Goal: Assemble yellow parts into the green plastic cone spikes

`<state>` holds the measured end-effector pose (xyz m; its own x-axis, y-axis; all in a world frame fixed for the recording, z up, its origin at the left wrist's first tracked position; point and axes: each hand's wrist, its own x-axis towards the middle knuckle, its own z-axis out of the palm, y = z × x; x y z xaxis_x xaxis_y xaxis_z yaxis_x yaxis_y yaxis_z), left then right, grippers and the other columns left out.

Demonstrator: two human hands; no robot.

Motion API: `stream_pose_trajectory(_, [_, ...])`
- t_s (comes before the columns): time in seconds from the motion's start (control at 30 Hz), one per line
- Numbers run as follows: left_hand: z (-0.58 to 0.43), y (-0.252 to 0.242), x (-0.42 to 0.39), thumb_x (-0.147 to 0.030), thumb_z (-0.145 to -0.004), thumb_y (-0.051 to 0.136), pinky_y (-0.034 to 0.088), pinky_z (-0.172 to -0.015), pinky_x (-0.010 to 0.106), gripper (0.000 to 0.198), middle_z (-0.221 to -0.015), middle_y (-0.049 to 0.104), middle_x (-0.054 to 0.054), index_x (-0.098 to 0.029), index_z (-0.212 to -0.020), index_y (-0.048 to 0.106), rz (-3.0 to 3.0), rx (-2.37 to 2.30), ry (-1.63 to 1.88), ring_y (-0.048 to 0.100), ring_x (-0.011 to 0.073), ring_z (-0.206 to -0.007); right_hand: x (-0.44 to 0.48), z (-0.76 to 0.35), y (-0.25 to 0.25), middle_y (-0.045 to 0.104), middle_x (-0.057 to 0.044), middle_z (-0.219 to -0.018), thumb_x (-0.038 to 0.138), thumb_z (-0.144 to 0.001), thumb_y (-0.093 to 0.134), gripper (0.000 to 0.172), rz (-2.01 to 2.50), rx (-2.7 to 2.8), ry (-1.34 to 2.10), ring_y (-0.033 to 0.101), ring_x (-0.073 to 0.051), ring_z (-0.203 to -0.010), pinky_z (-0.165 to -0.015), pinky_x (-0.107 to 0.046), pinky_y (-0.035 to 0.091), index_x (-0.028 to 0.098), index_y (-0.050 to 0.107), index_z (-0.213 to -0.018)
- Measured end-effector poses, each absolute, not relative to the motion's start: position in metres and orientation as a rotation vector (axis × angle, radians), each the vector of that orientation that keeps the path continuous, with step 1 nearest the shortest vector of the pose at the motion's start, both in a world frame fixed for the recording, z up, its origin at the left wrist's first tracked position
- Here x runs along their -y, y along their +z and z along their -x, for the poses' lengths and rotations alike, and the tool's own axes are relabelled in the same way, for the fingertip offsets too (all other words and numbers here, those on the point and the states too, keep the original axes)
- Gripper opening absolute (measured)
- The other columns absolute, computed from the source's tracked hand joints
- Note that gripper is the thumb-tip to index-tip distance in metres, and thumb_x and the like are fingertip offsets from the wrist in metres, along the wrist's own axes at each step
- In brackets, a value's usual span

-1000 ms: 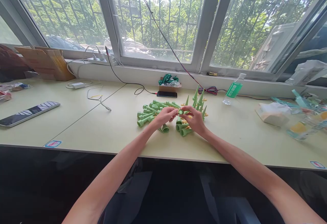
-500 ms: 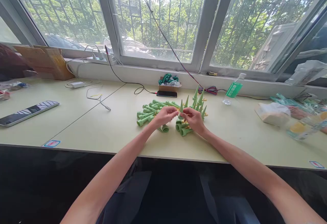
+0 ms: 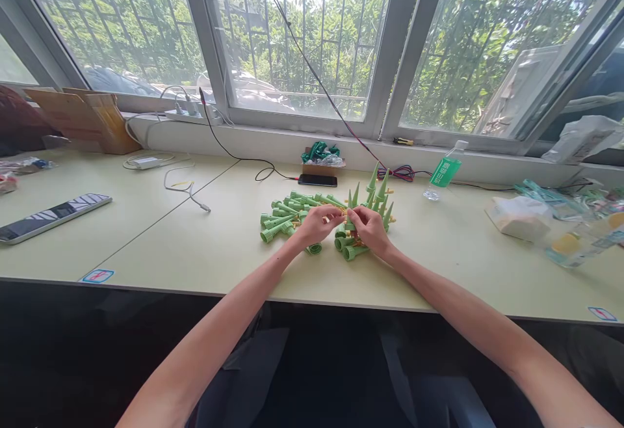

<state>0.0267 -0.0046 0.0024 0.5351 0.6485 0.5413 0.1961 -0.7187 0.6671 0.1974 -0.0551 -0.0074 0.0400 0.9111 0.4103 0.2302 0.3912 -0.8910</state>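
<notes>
My right hand (image 3: 371, 229) is closed around a green plastic watering spike (image 3: 350, 202), its pointed end up. My left hand (image 3: 319, 225) is pinched beside that spike, its fingertips close to or touching it. A small yellowish piece seems to be at the left fingertips, too small to make out. Several green spikes (image 3: 275, 229) lie in a pile to the left, partly behind my left hand. Upright spikes (image 3: 381, 187) with yellow side pieces stand just beyond my right hand. Below it, a few spikes (image 3: 350, 252) lie with open round ends toward me.
A dark phone (image 3: 318, 181) lies behind the pile, before a small box (image 3: 324, 166) of green and clear material. A water bottle (image 3: 444, 171) stands at right, near bagged items (image 3: 521, 216). At left are cables (image 3: 192, 197) and a flat, long device (image 3: 56, 216).
My left hand has moved slightly right, closer to the right hand and the held spike. The spike has shifted slightly right too. The other spikes look unmoved.
</notes>
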Motion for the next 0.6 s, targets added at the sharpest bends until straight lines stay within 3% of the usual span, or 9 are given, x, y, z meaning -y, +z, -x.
stream_pose_trajectory(0.17, [-0.0278,0.0061,0.0083,-0.048,-0.091,0.051,0.044,-0.058,0.022,0.038,-0.077,0.064,0.004,-0.015,-0.086,0.068,-2.168,-0.745,1.077,0.054,0.0111,-0.065,0.0554,-0.1967,-0.0077,0.049,0.002,-0.061,0.060,-0.086,0.054,0.041,1.074,1.457,0.650,0.048,-0.011,-0.050,-0.049,-0.025,0.052,0.020,0.058,-0.079])
stream_pose_trajectory(0.4, [-0.0280,0.0067,0.0050,-0.061,-0.092,0.039,0.038,-0.051,0.022,0.061,-0.062,0.059,0.003,-0.013,-0.062,0.061,-2.045,-0.824,1.019,0.050,0.0098,-0.053,0.0556,-0.1984,-0.0070,0.051,0.002,-0.064,0.054,-0.089,0.054,0.036,1.080,1.495,0.476,0.047,-0.010,-0.050,-0.048,-0.023,0.044,0.019,0.059,-0.084])
stream_pose_trajectory(0.6, [-0.0280,0.0065,0.0039,-0.066,-0.090,0.037,0.035,-0.048,0.023,0.066,-0.057,0.055,0.002,-0.013,-0.059,0.061,-2.003,-0.818,0.923,0.046,0.0086,-0.048,0.0538,-0.1986,-0.0094,0.058,-0.001,-0.074,0.050,-0.088,0.058,0.032,1.018,1.528,0.500,0.053,-0.012,-0.057,-0.052,-0.025,0.050,0.019,0.063,-0.092])
